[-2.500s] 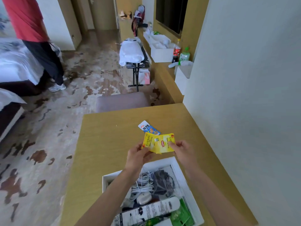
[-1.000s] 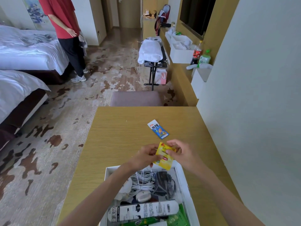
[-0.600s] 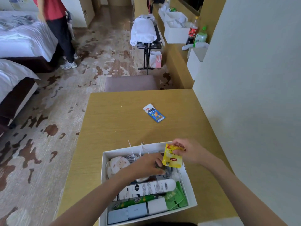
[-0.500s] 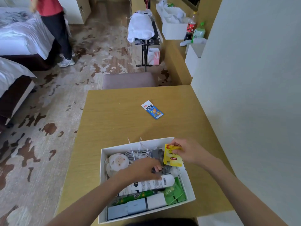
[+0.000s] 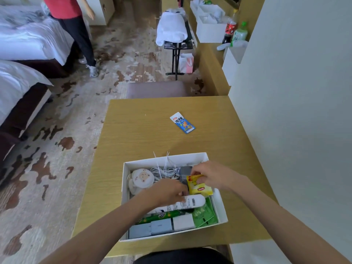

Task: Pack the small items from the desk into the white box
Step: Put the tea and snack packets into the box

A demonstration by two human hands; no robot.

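The white box [image 5: 125, 189] sits at the near edge of the wooden desk [image 5: 137, 138], filled with a white cable, a round white pouch, a white tube [image 5: 192, 202], green packets and grey boxes. My right hand [image 5: 209, 176] pinches yellow tea sachets [image 5: 200, 188] inside the box at its right side. My left hand [image 5: 167, 191] reaches into the box's middle, fingers resting on the white tube and a dark item; whether it grips anything is hidden. A blue and white snack sachet [image 5: 182, 122] lies alone farther out on the desk.
A padded stool [image 5: 156, 89] stands beyond the desk's far edge. A white wall [image 5: 295, 111] runs along the right. Two beds [image 5: 22, 60] are at left, with a person in a red shirt [image 5: 72, 20] standing on the carpet. A luggage rack with white cloth [image 5: 174, 31] is farther back.
Both hands carried the yellow sachets from above the desk down into the box. The right hand has lowered them against the right side; the left hand moved onto the contents.
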